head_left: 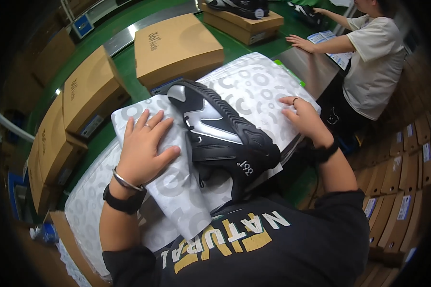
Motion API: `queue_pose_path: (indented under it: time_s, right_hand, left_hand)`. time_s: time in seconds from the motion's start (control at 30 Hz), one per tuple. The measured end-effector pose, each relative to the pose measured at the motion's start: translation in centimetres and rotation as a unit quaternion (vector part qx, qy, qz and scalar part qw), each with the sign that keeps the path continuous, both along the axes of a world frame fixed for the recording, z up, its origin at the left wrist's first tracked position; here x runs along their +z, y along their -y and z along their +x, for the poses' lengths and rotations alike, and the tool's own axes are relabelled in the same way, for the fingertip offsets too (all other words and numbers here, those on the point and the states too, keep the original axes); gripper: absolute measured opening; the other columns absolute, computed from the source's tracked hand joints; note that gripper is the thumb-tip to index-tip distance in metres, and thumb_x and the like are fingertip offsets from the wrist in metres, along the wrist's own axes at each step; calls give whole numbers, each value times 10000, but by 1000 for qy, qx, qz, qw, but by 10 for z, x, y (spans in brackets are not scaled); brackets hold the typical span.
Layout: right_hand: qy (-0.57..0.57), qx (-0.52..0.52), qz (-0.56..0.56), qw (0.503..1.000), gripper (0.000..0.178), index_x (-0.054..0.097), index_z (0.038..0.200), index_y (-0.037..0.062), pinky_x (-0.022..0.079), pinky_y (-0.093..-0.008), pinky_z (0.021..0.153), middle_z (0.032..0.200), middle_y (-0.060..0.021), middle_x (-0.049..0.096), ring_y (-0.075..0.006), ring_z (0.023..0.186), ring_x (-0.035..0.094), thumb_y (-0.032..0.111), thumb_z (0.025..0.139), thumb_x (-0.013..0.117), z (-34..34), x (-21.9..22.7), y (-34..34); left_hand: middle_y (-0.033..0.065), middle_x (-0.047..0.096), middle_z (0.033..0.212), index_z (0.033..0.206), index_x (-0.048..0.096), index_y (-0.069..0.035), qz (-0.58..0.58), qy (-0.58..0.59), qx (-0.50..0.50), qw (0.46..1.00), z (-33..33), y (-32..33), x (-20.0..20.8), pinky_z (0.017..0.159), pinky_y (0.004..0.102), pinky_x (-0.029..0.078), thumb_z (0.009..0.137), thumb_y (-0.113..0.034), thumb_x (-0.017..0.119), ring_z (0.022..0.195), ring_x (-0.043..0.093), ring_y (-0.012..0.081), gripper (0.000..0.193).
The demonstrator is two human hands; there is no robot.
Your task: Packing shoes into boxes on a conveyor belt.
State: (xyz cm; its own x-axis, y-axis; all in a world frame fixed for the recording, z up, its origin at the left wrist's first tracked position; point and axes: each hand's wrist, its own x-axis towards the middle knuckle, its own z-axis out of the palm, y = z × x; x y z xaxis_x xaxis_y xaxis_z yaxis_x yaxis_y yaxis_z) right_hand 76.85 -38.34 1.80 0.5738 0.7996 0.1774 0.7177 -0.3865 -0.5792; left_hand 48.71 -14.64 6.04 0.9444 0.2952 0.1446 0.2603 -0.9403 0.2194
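Across the patterned paper stack (255,79) lies a black shoe (225,138), one flap (179,198) folded along its left side, its upper face not yet covered. The left hand (146,148) spreads on that flap; the right hand (305,119) curls near the stack's right edge, grip unclear. Boxes (177,48) stand beyond.

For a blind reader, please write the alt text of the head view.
A black-and-silver shoe lies on its side on patterned white paper; the person's left hand lies on a paper flap, the right hand on paper opposite. Brown boxes stand beyond; a co-worker is at upper right.
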Motion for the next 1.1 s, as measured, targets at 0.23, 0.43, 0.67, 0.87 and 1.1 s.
queue_pose_path:
  time_s: [0.23, 0.43, 0.67, 0.87, 1.1]
  right_hand:
    - [177, -161, -18, 971, 227, 600, 963, 17, 451, -383, 731, 863, -192, 603, -332, 811, 576, 78, 755, 535, 39, -46, 11]
    - [239, -162, -47, 956, 109, 612, 817, 67, 458, -400, 623, 702, -149, 606, -321, 674, 590, 81, 730, 547, 44, -26, -5]
    - [479, 282, 129, 821, 167, 541, 743, 48, 408, -267, 515, 647, -44, 504, -162, 573, 505, 56, 580, 575, -97, 110, -27]
    - [345, 612, 249, 667, 129, 537, 806, 0, 475, -315, 711, 743, -114, 572, -178, 656, 536, 93, 732, 487, -121, 104, -30]
    - [161, 278, 332, 887, 182, 633, 827, 81, 447, -327, 739, 921, -133, 591, -281, 846, 567, 155, 664, 662, -15, 114, -160]
  left_hand:
    - [166, 441, 1255, 1165, 504, -74, -35, 4, 14, 999, 2, 0, 2, 1019, 495, 141, 692, -318, 610, 1223, 310, 375, 542]
    - [180, 477, 1209, 1151, 514, -71, -47, 46, -1, 998, 6, 1, 4, 1014, 500, 158, 707, -343, 610, 1197, 344, 376, 529]
    - [195, 422, 1250, 1358, 190, -83, -482, 175, -1, 859, -4, 9, 23, 992, 447, 231, 774, -400, 581, 1187, 377, 324, 770]
    - [79, 558, 1064, 1199, 417, -49, -744, 290, 99, 594, 18, 34, 73, 727, 263, 460, 838, -371, 515, 890, 573, 159, 493]
    - [56, 554, 640, 1240, 361, 31, -201, 219, 270, 916, -9, -27, 25, 544, 257, 447, 636, -50, 640, 559, 544, 157, 670]
